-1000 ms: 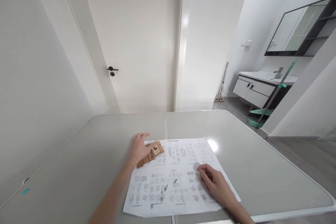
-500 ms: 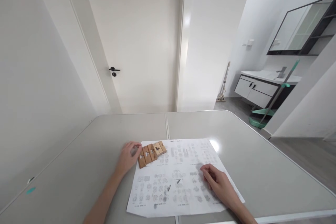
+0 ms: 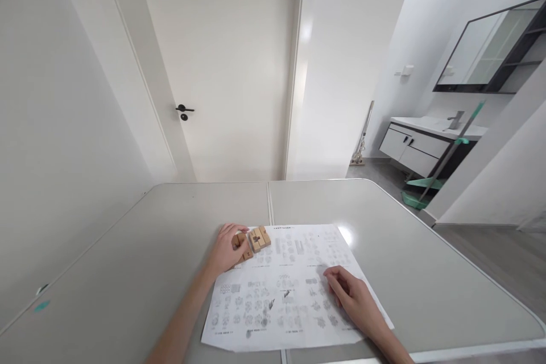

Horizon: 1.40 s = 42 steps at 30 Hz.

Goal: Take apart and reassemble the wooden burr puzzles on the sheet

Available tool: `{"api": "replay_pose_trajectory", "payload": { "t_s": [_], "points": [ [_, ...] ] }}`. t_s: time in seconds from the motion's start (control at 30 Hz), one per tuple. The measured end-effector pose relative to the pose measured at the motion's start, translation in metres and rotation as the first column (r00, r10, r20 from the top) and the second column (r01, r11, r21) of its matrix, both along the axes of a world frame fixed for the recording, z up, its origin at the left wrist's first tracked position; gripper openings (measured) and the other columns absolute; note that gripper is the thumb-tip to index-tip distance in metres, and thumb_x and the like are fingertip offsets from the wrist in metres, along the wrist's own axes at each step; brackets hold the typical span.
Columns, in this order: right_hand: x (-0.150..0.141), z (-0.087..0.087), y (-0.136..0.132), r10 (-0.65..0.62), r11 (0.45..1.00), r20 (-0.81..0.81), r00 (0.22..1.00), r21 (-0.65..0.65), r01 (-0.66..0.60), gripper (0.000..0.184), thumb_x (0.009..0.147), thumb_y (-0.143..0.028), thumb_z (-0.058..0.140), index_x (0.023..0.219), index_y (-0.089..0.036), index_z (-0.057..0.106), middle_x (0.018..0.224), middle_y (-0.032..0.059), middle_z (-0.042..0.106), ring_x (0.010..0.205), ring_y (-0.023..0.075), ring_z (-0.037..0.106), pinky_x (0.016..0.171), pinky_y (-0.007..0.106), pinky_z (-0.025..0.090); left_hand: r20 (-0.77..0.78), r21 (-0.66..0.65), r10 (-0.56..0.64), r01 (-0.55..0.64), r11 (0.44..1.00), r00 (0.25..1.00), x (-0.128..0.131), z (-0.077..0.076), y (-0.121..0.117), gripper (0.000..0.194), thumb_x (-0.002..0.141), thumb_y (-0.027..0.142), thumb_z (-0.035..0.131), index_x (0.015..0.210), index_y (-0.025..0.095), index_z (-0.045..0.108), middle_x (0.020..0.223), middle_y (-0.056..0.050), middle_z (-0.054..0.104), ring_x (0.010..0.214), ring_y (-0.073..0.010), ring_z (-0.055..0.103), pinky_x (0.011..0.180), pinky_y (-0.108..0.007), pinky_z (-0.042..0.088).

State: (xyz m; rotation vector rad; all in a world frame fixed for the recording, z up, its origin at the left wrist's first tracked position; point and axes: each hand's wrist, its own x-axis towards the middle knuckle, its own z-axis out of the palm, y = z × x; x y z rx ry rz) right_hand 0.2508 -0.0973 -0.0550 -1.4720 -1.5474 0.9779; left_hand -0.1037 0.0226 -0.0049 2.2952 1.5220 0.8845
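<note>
Variously tan and brown wooden blocks [image 3: 260, 239]

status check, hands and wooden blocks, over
Left hand at darker blocks. Lighter blocks beside them. Right hand curled over printed sheet. Nothing visibly in the way.

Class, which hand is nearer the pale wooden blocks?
Left: the left hand is just left of the pale wooden blocks; the right hand is farther right and nearer the camera.

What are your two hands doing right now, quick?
Left hand: curved over the darker wooden blocks; can't tell if it grips them.
Right hand: loosely closed at the paper, nothing seen in it.
</note>
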Motion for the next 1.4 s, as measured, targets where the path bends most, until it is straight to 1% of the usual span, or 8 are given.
{"api": "replay_pose_trajectory", "payload": {
  "t_s": [0.13,0.3,0.43,0.53,0.8,1.0,1.17,1.4],
  "points": [
    [0.0,0.0,-0.001,-0.003,1.0,-0.005,1.0,0.011,0.003,0.042,0.098,-0.061,0.045,0.096,-0.023,0.062,0.069,-0.0008,0.059,0.055,0.0169,0.05,0.056,0.029,0.042,0.031,0.01,0.096,-0.096,0.995,0.995,-0.015,-0.003,0.003,0.026,0.097,0.037,0.045,0.105,0.024,0.066,0.111,-0.007,0.071,0.114,-0.027,0.061,0.099,-0.04,0.049],
    [0.001,0.0,0.0,-0.013,1.0,-0.011,1.0,0.002,0.013,0.043,0.096,-0.063,0.047,0.095,-0.023,0.063,0.069,-0.0004,0.06,0.054,0.017,0.051,0.055,0.029,0.042,0.058,0.007,0.167,-0.168,0.986,0.984,-0.041,-0.01,0.005,0.027,0.094,0.041,0.046,0.101,0.024,0.066,0.11,-0.007,0.073,0.113,-0.026,0.063,0.103,-0.041,0.048],
    [0.001,-0.001,0.001,-0.015,1.0,-0.02,1.0,0.006,0.015,0.043,0.096,-0.063,0.046,0.096,-0.023,0.063,0.069,-0.0007,0.06,0.055,0.0172,0.052,0.056,0.029,0.043,0.098,-0.027,0.247,-0.246,0.969,0.964,-0.055,-0.018,0.003,0.027,0.091,0.043,0.049,0.099,0.024,0.066,0.104,-0.006,0.075,0.101,-0.0248,0.069,0.096,-0.039,0.053],
    [0.002,-0.002,0.001,-0.015,1.0,-0.016,1.0,0.003,0.016,0.046,0.096,-0.065,0.046,0.097,-0.022,0.063,0.069,-0.0008,0.06,0.054,0.017,0.052,0.057,0.029,0.043,0.122,-0.048,0.293,-0.289,0.956,0.948,-0.058,-0.023,0.003,0.03,0.092,0.044,0.048,0.099,0.022,0.066,0.1,-0.006,0.076,0.093,-0.0238,0.071,0.09,-0.037,0.056],
    [0.002,-0.001,0.001,-0.049,0.999,-0.012,0.999,0.001,0.049,0.051,0.094,-0.069,0.045,0.096,-0.022,0.064,0.07,0.0006,0.063,0.054,0.0169,0.052,0.056,0.029,0.043,0.135,-0.058,0.3,-0.295,0.954,0.944,-0.059,-0.028,0.004,0.031,0.09,0.046,0.049,0.099,0.023,0.067,0.099,-0.007,0.077,0.092,-0.0246,0.072,0.09,-0.038,0.057],
    [0.002,-0.001,0.0,-0.028,1.0,-0.014,1.0,0.009,0.028,0.044,0.097,-0.063,0.046,0.082,-0.022,0.057,0.066,-0.0015,0.06,0.054,0.0153,0.051,0.057,0.028,0.042,0.133,-0.044,0.301,-0.298,0.954,0.944,-0.059,-0.026,0.003,0.028,0.089,0.044,0.051,0.096,0.024,0.069,0.097,-0.006,0.078,0.091,-0.0251,0.073,0.089,-0.039,0.057],
    [0.003,-0.002,0.0,-0.034,0.999,-0.015,0.999,0.003,0.034,0.041,0.096,-0.06,0.047,0.079,-0.023,0.054,0.064,-0.003,0.058,0.054,0.0153,0.051,0.057,0.027,0.042,0.127,-0.032,0.297,-0.295,0.955,0.946,-0.058,-0.026,0.003,0.027,0.089,0.043,0.051,0.096,0.023,0.069,0.096,-0.006,0.078,0.088,-0.0247,0.072,0.086,-0.038,0.057],
    [0.004,-0.005,0.0,-0.031,0.999,-0.012,0.999,0.006,0.031,0.037,0.097,-0.055,0.047,0.079,-0.023,0.053,0.062,-0.0034,0.057,0.054,0.0154,0.051,0.057,0.027,0.042,0.119,-0.031,0.294,-0.292,0.956,0.948,-0.061,-0.031,0.006,0.027,0.09,0.043,0.052,0.098,0.024,0.069,0.096,-0.006,0.077,0.09,-0.0244,0.072,0.086,-0.037,0.057]
  ]
}}
